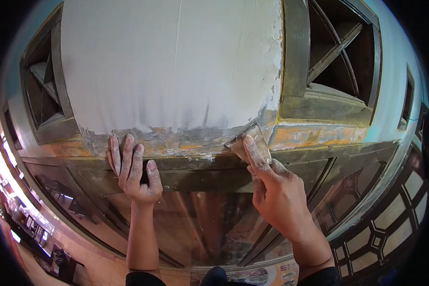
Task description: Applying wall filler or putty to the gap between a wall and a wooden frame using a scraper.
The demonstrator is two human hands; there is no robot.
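Spreading putty low on the wall (176,62) — right hand (279,190) grips the scraper (250,140), left hand (134,174) braces open-fingered on the ledge (200,164); next, probably, a steady stroke.

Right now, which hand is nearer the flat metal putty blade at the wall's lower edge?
Right. The right hand holds the flat metal putty blade against the white plastered wall; the left hand rests flat on the ledge, well to the blade's left.
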